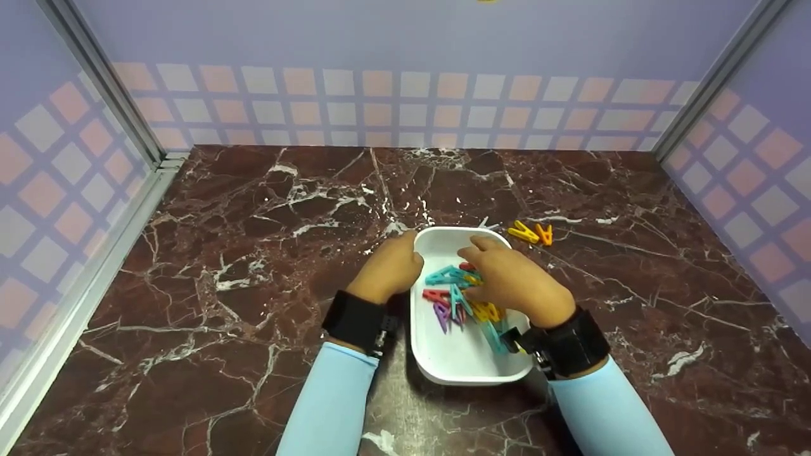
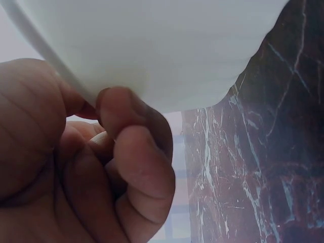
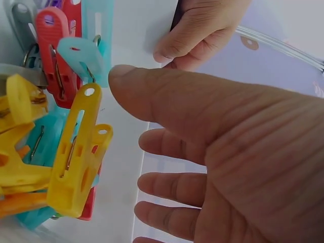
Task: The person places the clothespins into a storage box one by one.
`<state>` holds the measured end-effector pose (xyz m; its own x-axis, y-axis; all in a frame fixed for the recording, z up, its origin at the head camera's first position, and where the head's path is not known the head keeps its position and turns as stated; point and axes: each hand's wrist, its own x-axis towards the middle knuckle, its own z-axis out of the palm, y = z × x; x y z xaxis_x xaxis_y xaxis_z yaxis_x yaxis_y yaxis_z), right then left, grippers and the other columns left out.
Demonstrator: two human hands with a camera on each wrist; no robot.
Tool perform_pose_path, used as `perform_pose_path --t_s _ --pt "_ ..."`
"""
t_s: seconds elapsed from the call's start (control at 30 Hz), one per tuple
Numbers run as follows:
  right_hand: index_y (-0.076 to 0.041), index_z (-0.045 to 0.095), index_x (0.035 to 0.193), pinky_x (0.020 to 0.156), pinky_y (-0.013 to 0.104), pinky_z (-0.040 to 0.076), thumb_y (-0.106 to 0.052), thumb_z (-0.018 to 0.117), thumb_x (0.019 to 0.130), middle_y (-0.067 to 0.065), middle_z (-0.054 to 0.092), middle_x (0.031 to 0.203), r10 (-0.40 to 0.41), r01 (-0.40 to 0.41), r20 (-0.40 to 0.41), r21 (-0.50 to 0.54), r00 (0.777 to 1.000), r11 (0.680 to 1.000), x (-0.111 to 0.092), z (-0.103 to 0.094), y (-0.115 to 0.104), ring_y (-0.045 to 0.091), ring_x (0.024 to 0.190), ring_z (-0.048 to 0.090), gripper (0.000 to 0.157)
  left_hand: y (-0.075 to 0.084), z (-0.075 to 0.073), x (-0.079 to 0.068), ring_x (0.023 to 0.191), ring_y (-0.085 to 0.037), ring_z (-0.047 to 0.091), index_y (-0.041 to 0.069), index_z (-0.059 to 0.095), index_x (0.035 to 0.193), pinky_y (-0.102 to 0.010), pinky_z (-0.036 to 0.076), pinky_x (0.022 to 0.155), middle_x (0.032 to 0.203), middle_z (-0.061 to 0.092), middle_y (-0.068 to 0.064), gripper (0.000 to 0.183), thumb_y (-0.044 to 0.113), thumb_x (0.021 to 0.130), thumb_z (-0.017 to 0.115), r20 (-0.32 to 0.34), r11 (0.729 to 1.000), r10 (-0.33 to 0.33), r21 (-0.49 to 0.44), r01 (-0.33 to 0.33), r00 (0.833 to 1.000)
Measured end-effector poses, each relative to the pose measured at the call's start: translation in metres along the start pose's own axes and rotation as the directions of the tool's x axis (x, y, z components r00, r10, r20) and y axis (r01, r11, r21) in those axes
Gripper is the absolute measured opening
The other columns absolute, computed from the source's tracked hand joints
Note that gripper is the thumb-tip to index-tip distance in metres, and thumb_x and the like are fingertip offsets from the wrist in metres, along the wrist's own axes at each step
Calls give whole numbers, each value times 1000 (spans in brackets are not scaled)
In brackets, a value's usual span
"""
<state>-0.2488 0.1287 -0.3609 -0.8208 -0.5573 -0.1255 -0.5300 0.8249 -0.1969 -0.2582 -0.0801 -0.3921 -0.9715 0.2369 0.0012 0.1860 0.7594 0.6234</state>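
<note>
My left hand (image 1: 389, 267) grips the left rim of a white plastic tub (image 1: 459, 367). In the left wrist view its fingers curl under the edge against the tub's outer wall. My right hand (image 1: 516, 278) is over the tub's right side, thumb and fingers extended and apart, with nothing held in the right wrist view. Beside its thumb lies a yellow clothespin (image 3: 76, 157) on a pile of others. The heap includes a red clothespin (image 3: 53, 55), a teal clothespin (image 1: 459, 301) and a purple clothespin (image 1: 441, 315). My right hand hides part of the heap.
Outside the tub, on the dark marbled tabletop (image 1: 266, 253), lie a yellow clothespin (image 1: 523, 232) and an orange clothespin (image 1: 544, 234). A pale clothespin (image 1: 486, 224) is partly hidden behind the tub's far rim. Checked panels (image 1: 412, 82) enclose the back and sides.
</note>
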Motion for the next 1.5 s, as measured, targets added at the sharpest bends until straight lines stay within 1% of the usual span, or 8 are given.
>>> perform_pose_path --t_s 0.13,0.37,0.53,0.67,0.87,1.03,1.17,1.5 --pt "-1 52 141 111 51 34 -25 79 85 25 37 151 -15 15 -12 16 1000 1000 -1 0 2 39 140 34 67 0 0 0 117 -35 59 -4 48 137 -44 44 103 123 63 -22 44 7 95 45 -2 1000 5 1 -5 1000" --pt "-3 55 138 108 52 37 -24 79 86 23 43 147 -40 44 -63 61 997 997 -2 -4 8 40 133 43 62 -1 -1 -1 118 -36 58 -5 48 137 -43 43 104 125 62 -24 44 7 95 45 -7 1000 5 11 -5 1000" --pt "-3 53 140 110 54 34 -26 76 88 22 43 147 2 17 -133 137 991 990 -9 -16 23 39 133 43 62 1 0 -1 116 -37 59 -6 50 134 -44 44 103 122 63 -24 42 7 94 45 -13 1000 16 7 -16 1000" --pt "0 56 134 107 54 37 -21 74 88 21 48 142 19 14 -202 157 979 988 -15 -24 41 39 126 49 54 2 -1 0 115 -37 59 -6 49 135 -44 44 103 122 63 -23 43 7 94 45 -14 1000 7 -2 -7 1000" --pt "1 56 133 103 56 40 -19 67 94 21 52 136 106 -61 -200 220 974 974 -16 -22 67 39 121 52 45 1 0 0 118 -36 57 -5 47 139 -44 42 105 126 61 -22 45 8 95 45 6 1000 -17 -15 17 1000" --pt "4 56 132 102 58 39 -15 58 97 25 55 131 156 -108 -206 226 966 968 -11 -12 88 42 119 52 40 1 -1 0 116 -35 58 -5 48 137 -44 43 104 124 62 -22 44 7 95 45 2 1000 -9 -12 9 1000" --pt "8 55 131 105 58 36 -11 59 94 29 55 130 160 -116 -214 203 964 972 -4 -6 104 46 121 51 42 2 -2 0 116 -36 59 -6 47 138 -44 44 102 122 63 -23 45 6 95 44 -14 1000 4 6 -4 1000" --pt "5 55 133 107 57 35 -7 62 93 27 55 133 99 -51 -195 236 976 970 28 3 122 44 124 50 42 2 0 0 117 -36 58 -6 47 138 -44 44 103 124 62 -23 45 7 94 44 -11 1000 1 3 -1 1000"
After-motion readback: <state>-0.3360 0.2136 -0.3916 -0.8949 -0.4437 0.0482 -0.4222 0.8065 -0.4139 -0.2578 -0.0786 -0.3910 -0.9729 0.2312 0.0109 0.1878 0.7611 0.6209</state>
